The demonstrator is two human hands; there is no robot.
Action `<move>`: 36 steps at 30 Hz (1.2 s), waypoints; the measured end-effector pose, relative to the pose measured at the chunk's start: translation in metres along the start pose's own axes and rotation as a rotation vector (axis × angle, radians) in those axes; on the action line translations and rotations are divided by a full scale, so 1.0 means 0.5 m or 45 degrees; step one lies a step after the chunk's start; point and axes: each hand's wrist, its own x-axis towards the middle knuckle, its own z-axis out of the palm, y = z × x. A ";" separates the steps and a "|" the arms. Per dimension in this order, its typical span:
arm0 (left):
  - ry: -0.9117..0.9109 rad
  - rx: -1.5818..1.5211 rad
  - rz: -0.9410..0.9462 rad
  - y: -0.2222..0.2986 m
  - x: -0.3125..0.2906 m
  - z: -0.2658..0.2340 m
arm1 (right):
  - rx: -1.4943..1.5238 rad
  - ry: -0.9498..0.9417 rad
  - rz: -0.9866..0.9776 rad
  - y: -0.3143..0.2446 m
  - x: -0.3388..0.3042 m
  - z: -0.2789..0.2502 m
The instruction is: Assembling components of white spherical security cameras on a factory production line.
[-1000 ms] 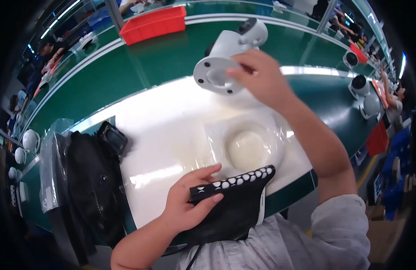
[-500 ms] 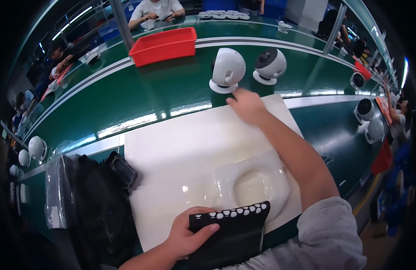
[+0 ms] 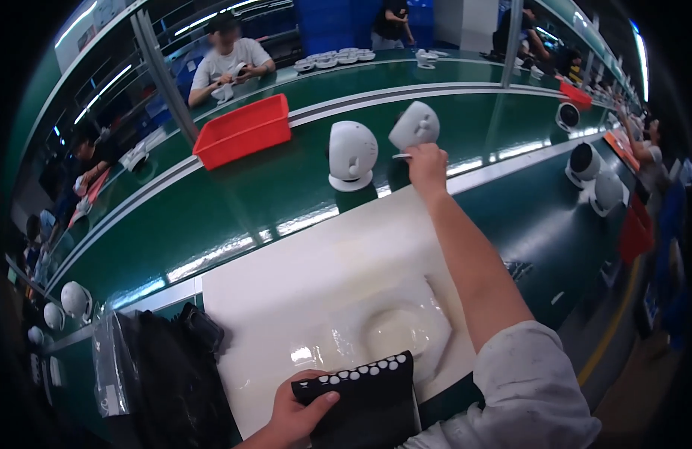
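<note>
My right hand [image 3: 428,166] reaches far over the green bench, its fingers closed at the base of a white round camera [image 3: 418,123], which leans to one side. A second white camera [image 3: 353,152] stands upright on its round foot just left of it. Low in the picture, my left hand [image 3: 299,411] grips a flat black piece [image 3: 364,411] with white round dots along its upper edge, thumb on the front face. Behind that piece, a clear plastic moulded tray [image 3: 436,329] with a round hollow lies on a white board [image 3: 286,262].
A red bin [image 3: 242,131] stands at the far left of the bench. Left of the board lie a black bag [image 3: 170,367], clear plastic film [image 3: 114,367] and a small black device [image 3: 203,327]. More white cameras [image 3: 585,165] stand at the right. Other people work across the bench.
My right hand has moved from beside the left camera to the right-hand one, which has turned and tilted. My left hand still holds the black piece. The whole view has shifted.
</note>
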 end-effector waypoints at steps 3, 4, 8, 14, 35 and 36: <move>0.109 0.060 0.053 -0.017 -0.005 -0.006 | 0.065 0.159 -0.187 -0.039 -0.009 -0.043; 0.096 0.033 0.128 -0.028 -0.003 -0.014 | 0.100 0.346 -0.236 -0.069 -0.006 -0.083; 0.166 0.082 0.167 -0.029 -0.005 -0.005 | 0.545 0.466 -0.179 -0.131 0.000 -0.250; 0.167 0.261 0.457 -0.020 -0.009 0.000 | 1.277 0.072 0.011 -0.242 -0.071 -0.497; -0.073 0.257 0.697 -0.030 -0.057 0.018 | 1.585 -0.421 0.727 -0.236 -0.302 -0.517; -0.085 0.223 0.691 -0.030 -0.055 0.017 | 1.589 -0.227 0.632 -0.228 -0.333 -0.508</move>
